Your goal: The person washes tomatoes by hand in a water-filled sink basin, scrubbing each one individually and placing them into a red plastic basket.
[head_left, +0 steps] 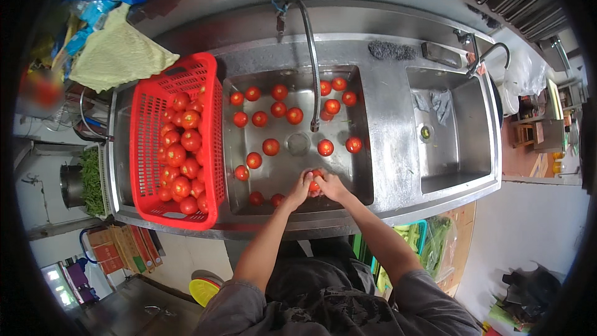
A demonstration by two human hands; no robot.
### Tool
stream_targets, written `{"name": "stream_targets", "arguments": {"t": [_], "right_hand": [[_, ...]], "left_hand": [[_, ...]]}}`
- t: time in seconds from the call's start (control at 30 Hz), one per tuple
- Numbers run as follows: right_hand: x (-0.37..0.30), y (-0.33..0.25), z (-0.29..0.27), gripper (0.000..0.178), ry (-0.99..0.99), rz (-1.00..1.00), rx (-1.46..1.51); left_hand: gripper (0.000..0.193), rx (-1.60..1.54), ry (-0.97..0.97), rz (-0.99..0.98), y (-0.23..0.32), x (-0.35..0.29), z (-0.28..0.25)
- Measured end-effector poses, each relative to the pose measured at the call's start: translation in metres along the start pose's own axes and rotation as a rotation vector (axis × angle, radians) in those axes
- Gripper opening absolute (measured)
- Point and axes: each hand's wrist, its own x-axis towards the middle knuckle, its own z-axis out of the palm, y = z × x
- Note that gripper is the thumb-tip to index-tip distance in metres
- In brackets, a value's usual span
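Over the near part of the middle sink basin [292, 207], my left hand [301, 189] and my right hand [331, 187] are closed together around one red tomato [316, 183]. Both hands hide much of it. Several loose tomatoes lie in the basin, among them one tomato [270, 147] by the round drain [298, 144] and another tomato [325, 147] just beyond my right hand. To the left, a red plastic basket [211, 143] with slotted walls holds a heap of tomatoes [176, 155].
A flexible metal faucet hose [313, 68] hangs over the middle basin. On the right, a second basin [457, 149] contains a grey cloth [441, 106]. A dark scouring pad [392, 50] rests on the back ledge. A pale yellow cloth [118, 53] hangs near the basket's far corner.
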Motion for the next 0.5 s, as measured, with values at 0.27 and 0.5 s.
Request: {"name": "stream_targets", "arguments": {"t": [0.27,0.5], "right_hand": [[-0.080,-0.186,-0.060,0.027,0.460,-0.536,-0.088],[-0.116,-0.249,-0.047,0.032,0.514,-0.586,-0.125]], "left_hand": [[0.060,0.274,0.322,0.809,0.155,-0.106,0.054],[0.061,0.366,0.398,0.755,0.189,-0.171,0.051]]}}
